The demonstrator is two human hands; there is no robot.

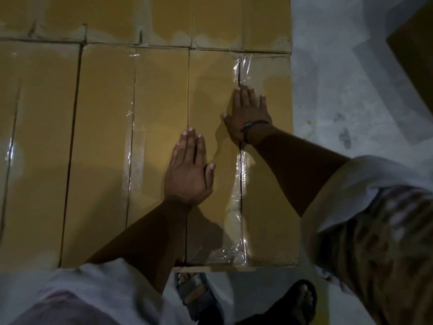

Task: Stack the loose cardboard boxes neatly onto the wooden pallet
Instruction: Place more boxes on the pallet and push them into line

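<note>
Left hand [187, 171]: flat, fingers straight, pressing box tops at frame centre.
Right hand [248, 113]: flat, fingers spread, on the taped seam [241, 191].
Cardboard boxes [103, 148]: packed side by side, filling left and centre.

The single head view looks steeply downward, close above the left hand [187, 174] and right hand [248, 113].

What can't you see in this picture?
Head view only:
Wooden pallet: hidden under the brown cardboard boxes.
How high the stack goes: sides hidden, seen from above.
Dark brown shape, top right: cut off by the edge.
Box top under the flat left hand and right hand: covered.
</note>
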